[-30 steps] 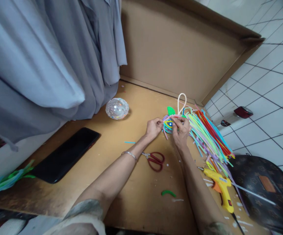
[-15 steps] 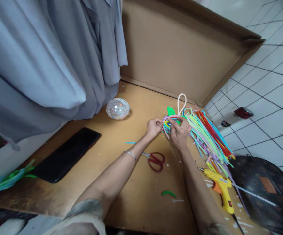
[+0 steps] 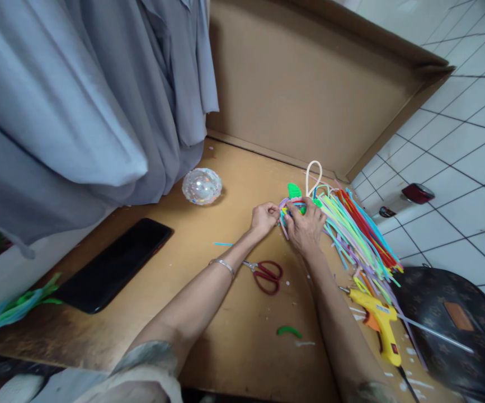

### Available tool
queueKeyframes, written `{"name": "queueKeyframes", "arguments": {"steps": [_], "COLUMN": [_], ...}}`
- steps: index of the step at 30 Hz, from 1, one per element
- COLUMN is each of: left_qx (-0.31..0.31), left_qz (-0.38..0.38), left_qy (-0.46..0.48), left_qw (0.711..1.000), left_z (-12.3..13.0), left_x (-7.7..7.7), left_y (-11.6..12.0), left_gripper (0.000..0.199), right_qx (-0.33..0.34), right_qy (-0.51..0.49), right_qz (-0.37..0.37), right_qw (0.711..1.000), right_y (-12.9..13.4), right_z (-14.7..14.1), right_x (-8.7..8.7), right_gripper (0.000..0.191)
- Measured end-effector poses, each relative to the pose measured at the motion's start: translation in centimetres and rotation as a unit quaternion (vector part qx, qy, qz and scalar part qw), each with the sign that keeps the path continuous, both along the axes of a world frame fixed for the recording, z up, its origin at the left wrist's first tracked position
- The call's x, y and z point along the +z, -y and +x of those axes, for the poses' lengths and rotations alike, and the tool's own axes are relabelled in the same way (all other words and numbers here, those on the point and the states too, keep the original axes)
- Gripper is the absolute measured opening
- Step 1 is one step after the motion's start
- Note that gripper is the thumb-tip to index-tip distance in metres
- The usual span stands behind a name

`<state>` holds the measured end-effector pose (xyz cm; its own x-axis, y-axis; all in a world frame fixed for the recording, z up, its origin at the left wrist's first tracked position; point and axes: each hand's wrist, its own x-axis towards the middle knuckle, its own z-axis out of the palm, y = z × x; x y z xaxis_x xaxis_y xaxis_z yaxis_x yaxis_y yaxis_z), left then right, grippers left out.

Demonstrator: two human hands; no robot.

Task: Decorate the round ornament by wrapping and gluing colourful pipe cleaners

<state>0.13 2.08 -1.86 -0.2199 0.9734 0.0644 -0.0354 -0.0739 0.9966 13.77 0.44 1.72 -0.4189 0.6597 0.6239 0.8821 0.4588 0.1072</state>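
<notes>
A small colourful pipe-cleaner piece [image 3: 285, 215] with green leaf shapes [image 3: 295, 191] and a white loop [image 3: 314, 172] at its top lies between my hands, much of it covered by my fingers. At its left edge my left hand [image 3: 264, 218] is closed in a pinch on a light purple pipe cleaner. My right hand [image 3: 307, 225] lies over the right side of the piece, fingers curled round it and pressing on it. Below my left wrist, red-handled scissors [image 3: 268, 276] rest on the table.
Bundled pipe cleaners [image 3: 359, 235] lie right of my hands, a yellow glue gun [image 3: 378, 319] and a dark bag [image 3: 447, 319] nearer me. Leftwards are a clear bowl-like ball [image 3: 202, 186], a black phone [image 3: 116, 266] and grey cloth [image 3: 99, 95]. A cardboard panel [image 3: 301, 84] stands behind.
My right hand has shifted slightly left, its fingers now lying further over the piece. The piece and its white loop have tilted a little to the right. My left hand stays in place.
</notes>
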Motion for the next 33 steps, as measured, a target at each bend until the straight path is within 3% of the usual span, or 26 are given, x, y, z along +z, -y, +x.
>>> {"name": "queueKeyframes", "arguments": {"steps": [11, 24, 33], "left_qx": [0.014, -0.011, 0.019], "left_qz": [0.052, 0.088, 0.145], "left_qy": [-0.056, 0.015, -0.081], "left_qw": [0.997, 0.996, 0.986], "left_z": [0.0, 0.1, 0.4], "left_x": [-0.6, -1.6, -2.3], "left_y": [-0.2, -0.4, -0.3], "left_gripper": [0.014, 0.016, 0.016], "right_qx": [-0.036, -0.031, -0.011], "right_qy": [0.056, 0.027, 0.004], "right_qz": [-0.011, -0.033, -0.017], "right_qw": [0.998, 0.999, 1.000], "right_y": [0.3, 0.0, -0.3], "right_z": [-0.1, -0.2, 0.1], "right_x": [0.4, 0.3, 0.2], "right_gripper": [0.041, 0.040, 0.038]}}
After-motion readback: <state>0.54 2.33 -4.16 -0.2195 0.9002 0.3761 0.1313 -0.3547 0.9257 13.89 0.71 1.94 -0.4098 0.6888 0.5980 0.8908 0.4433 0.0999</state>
